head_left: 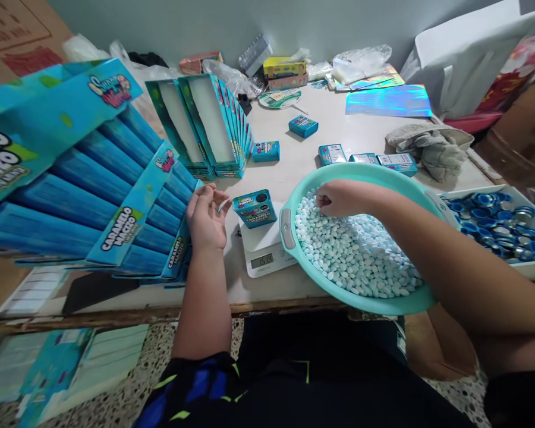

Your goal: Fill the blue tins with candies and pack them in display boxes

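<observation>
My right hand (pixel 336 198) is closed, its fingertips down among small pale-blue and white candies (pixel 365 261) in a turquoise basin (pixel 321 283). Its curled fingers hide most of what they pinch. My left hand (pixel 206 219) rests half-curled with fingers apart and nothing visible in it, beside a tall display stack of blue boxes (pixel 129 184). Just right of that hand, a small blue carton (pixel 255 208) marked "Caramelo Macizo" stands on a white kitchen scale (pixel 267 261). The scale's display is lit with digits. The basin's left handle overlaps the scale's right side.
Open display boxes (pixel 214 125) stand behind my left hand. Small blue cartons (pixel 303 126) lie about the table, several behind the basin. A white tray of blue caps (pixel 494 220) sits at right, near a grey cloth (pixel 432 148). Plastic bags (pixel 361 62) line the wall.
</observation>
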Demonstrator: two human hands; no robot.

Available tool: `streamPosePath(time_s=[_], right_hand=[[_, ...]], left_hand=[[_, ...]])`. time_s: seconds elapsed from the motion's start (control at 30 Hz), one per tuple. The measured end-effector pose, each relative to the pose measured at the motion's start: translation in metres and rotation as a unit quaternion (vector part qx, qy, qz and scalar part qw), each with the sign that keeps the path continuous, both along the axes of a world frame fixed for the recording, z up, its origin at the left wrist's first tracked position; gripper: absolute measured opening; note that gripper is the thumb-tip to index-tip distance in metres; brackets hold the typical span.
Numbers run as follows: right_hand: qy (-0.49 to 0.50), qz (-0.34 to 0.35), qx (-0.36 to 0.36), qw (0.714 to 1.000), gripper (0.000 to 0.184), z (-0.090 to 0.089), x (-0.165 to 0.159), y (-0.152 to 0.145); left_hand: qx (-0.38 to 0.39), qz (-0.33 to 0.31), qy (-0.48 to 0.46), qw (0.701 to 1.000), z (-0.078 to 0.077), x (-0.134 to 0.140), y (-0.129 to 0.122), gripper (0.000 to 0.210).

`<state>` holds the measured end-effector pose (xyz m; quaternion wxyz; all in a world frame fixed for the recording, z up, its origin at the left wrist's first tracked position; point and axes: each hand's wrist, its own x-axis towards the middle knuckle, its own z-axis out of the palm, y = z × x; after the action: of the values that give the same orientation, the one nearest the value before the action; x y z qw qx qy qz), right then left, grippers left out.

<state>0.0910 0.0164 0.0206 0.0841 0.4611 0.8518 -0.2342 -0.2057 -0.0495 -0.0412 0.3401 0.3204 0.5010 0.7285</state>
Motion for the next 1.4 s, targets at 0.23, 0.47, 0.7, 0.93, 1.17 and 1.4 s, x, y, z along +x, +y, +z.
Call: streamPosePath(time_s=[0.23, 0.47, 0.7, 0.93, 1.17, 1.4], right_hand=[[0.034, 0.011, 0.006, 0.999, 0.008, -0.005, 0.006, 0.007], [0.065, 0.01, 0.034, 0.997, 0.009, 0.0, 0.007, 0.008], [0.144, -0.016, 0.086, 0.986, 0.009, -0.006, 0.004, 0.009], [0.22, 0.036, 0.182, 0.958, 0.015, 0.007, -0.028, -0.001], [0.157, 0.15, 0.2, 0.956, 0.019, 0.021, -0.083, 0.0], [0.121, 0.175, 0.206, 0.955, 0.025, 0.016, -0.101, -0.008]], left_hand=[[0.017, 0.002, -0.022, 1.0, 0.003, 0.004, 0.0, 0.043], [-0.001, -0.039, -0.1, 0.994, 0.017, 0.009, -0.006, 0.054], [-0.008, -0.013, -0.094, 0.995, 0.02, 0.013, -0.004, 0.052], [-0.005, -0.007, -0.093, 0.996, 0.013, 0.01, 0.0, 0.052], [0.015, 0.013, -0.048, 0.999, 0.003, 0.008, 0.0, 0.044], [-0.005, 0.017, -0.043, 0.999, 0.0, 0.012, 0.001, 0.043]])
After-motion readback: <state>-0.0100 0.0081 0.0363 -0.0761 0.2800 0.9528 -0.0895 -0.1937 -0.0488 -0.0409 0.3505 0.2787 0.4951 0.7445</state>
